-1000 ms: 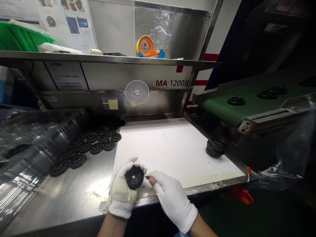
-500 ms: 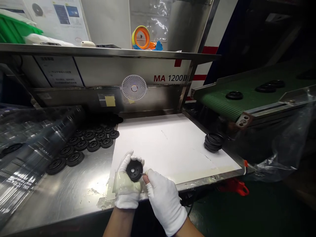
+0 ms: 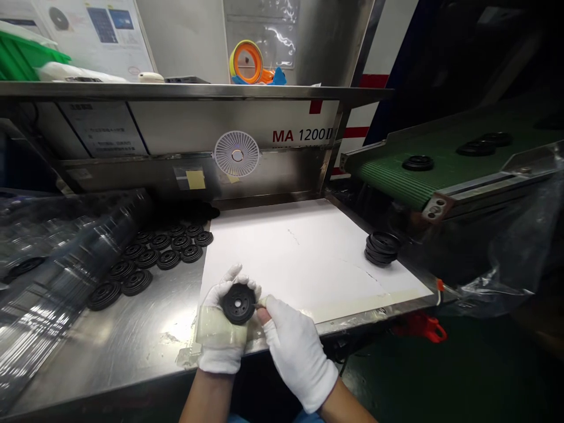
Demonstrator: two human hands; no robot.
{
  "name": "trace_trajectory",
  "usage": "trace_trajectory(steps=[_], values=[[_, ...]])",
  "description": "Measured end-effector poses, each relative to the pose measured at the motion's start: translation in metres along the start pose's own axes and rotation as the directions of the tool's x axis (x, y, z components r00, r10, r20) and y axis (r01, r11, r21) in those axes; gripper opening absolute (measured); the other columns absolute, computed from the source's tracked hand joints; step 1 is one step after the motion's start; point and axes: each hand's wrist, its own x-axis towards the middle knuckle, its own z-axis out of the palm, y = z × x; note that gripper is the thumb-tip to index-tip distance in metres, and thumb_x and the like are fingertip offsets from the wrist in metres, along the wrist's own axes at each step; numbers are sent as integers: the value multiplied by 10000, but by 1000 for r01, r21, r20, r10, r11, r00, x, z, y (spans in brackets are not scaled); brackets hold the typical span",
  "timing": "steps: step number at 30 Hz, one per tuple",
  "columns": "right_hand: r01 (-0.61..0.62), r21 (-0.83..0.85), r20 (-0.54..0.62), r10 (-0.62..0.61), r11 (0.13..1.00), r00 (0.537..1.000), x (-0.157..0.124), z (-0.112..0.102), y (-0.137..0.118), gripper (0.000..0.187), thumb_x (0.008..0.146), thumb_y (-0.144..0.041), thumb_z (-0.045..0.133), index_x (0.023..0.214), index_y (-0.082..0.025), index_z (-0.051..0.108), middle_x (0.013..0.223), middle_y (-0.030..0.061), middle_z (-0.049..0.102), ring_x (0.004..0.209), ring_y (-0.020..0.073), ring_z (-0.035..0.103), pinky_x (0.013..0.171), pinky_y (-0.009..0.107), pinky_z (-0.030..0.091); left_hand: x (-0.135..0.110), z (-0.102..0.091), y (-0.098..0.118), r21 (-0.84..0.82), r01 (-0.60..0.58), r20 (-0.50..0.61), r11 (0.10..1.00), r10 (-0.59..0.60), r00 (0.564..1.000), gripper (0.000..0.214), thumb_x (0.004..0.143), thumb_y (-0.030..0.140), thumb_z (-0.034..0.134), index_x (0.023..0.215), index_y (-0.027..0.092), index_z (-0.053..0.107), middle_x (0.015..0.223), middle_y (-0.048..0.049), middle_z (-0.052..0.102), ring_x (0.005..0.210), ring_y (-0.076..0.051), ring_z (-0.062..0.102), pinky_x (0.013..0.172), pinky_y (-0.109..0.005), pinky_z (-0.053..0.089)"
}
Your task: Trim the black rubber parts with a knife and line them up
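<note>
My left hand, in a white glove with tape around the palm, grips a black round ribbed disc by its rim, face toward me. Beside it my gloved right hand is closed in a pinch, with the fingertips pressed against the disc's right edge; whatever small tool it holds is hidden. Both hands hover over the front edge of a white sheet on the steel bench.
Rows of black discs lie on the bench at left beside clear plastic tubes. A small stack of discs sits at the sheet's right edge. More discs ride a green conveyor at right. A shelf overhead carries a tape roll.
My right hand has closed in against the disc's right edge, so the small dark tool tip seen earlier no longer shows. The view drifted slightly; the left hand keeps the disc.
</note>
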Motion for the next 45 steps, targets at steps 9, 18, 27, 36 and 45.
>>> trace_trajectory(steps=[9,18,27,36,45], values=[[-19,-48,-14,18,999,1000,-5,3,-3,238,970,-328,352,831,-245,526,738,-32,600,621,130,499,576,258,241,4,5,-7,-51,-65,-110,997,59,992,178,736,141,622,913,127,636,686,-20,559,675,-134,558,684,-311,520],[-44,-14,-7,44,999,999,-13,14,-15,207,941,-310,388,816,-238,537,706,-28,599,579,130,493,538,265,222,9,-3,-8,-68,-123,-117,990,114,987,190,738,145,636,927,151,637,683,3,570,673,-117,574,701,-297,528],[-13,-28,-25,13,1000,1000,-11,10,-7,219,952,-291,376,792,-231,513,698,-25,587,614,140,503,567,276,227,-4,0,3,68,38,7,997,-39,999,348,747,170,545,1081,105,619,858,-122,640,829,-241,622,771,-445,523],[-61,3,-30,61,998,998,-15,20,-18,219,936,-306,388,787,-231,530,676,-22,592,572,133,504,539,270,223,6,-3,-7,8,-211,-123,977,210,970,231,728,112,620,950,169,648,685,6,576,683,-121,590,762,-325,532],[-27,-29,-48,25,999,999,-14,16,-11,239,947,-301,369,787,-225,530,692,-12,602,597,142,513,550,276,233,-5,-4,0,71,10,14,997,-11,1000,369,742,205,556,1093,117,627,821,-107,645,782,-226,627,758,-448,532]])
